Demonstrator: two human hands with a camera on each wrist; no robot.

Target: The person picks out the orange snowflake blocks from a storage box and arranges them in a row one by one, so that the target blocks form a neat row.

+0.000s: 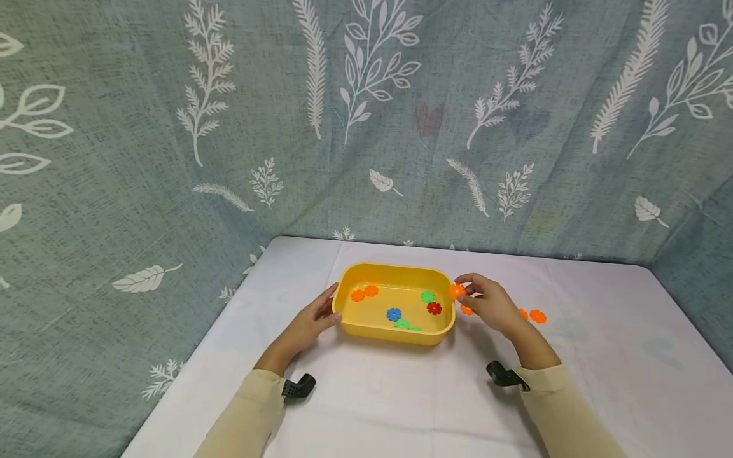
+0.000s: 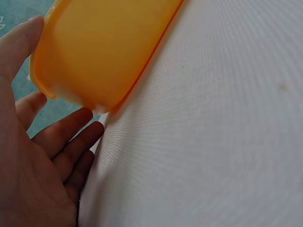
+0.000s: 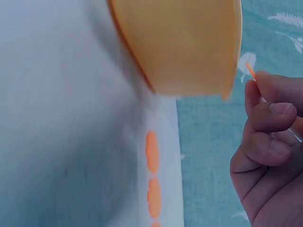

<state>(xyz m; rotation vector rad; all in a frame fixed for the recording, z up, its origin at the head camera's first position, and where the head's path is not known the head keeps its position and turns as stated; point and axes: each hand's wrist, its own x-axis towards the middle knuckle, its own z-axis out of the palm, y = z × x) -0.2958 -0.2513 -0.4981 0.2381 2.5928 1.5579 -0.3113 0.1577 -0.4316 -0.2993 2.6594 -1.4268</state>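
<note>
My left hand (image 1: 306, 326) rests against the left end of a yellow plastic basin (image 1: 375, 331), its thumb by the rim and its fingers extended along the end wall. In the left wrist view the lower fingers (image 2: 78, 142) are spread loosely beside the basin wall (image 2: 109, 52). Just above the basin's right rim, my right hand (image 1: 492, 305) pinches an orange snowflake disc (image 1: 457, 291) between thumb and fingertips. That disc appears edge-on in the right wrist view. Inside the basin lie orange discs (image 1: 357, 295), green discs (image 1: 427, 296), a blue disc (image 1: 393, 314) and a red disc (image 1: 434, 308).
More orange discs (image 1: 538, 316) lie in a row on the white-covered table (image 1: 395, 401), right of the basin. One orange disc (image 1: 466, 310) sits partly behind the right hand. A green leaf-patterned cloth (image 1: 424, 146) hangs behind the table and at its sides.
</note>
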